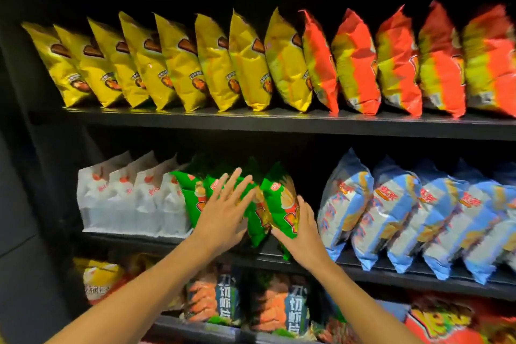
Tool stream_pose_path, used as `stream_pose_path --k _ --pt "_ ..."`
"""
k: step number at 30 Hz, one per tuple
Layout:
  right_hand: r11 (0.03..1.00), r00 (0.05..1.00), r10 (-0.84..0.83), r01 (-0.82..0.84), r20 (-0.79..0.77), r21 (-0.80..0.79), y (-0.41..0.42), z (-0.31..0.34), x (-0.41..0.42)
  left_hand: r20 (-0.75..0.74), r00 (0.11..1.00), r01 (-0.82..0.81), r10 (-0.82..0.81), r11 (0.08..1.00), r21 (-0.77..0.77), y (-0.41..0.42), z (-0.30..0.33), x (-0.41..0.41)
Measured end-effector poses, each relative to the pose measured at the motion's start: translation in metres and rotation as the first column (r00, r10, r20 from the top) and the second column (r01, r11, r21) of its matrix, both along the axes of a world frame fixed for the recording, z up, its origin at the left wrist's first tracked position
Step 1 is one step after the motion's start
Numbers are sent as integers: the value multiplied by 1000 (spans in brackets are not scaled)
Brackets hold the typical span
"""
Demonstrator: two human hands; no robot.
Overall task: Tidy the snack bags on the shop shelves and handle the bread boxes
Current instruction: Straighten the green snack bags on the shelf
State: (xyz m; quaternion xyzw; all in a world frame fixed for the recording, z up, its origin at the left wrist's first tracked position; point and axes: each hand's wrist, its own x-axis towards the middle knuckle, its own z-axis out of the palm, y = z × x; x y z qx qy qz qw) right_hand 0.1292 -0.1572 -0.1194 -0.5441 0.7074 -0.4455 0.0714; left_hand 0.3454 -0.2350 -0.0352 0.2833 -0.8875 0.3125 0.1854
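Hands met at the green bags [276,204], left hand [223,209] spread flat, right hand [303,227] cupping the outermost; pressing evenly should square them.

Yellow bags [178,64] and orange-red bags [396,64] on the black top shelf [251,120]; below, white bags [131,193], green bags [279,198], pale blue bags [405,218].
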Motion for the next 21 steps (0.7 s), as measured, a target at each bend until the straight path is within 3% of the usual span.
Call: stream_pose_path --k 10,13,17,19,21 --pt "978 978 -196 200 67 -56 18 8 25 -99 962 258 -253 965 46 -36 -6 12" --pt "953 961 -270 276 64 -124 39 16 36 -182 910 389 -371 918 73 -32 -4 12" --pt "930 951 -299 308 73 -200 70 25 54 -507 721 647 -472 721 248 5 -8 10" --pt "918 950 -299 311 88 -246 84 29 62 -671 659 710 -340 576 405 34 -14 5" --pt "917 957 -279 291 81 -274 96 29 72 -779 604 773 -168 361 521 63 -21 -3"
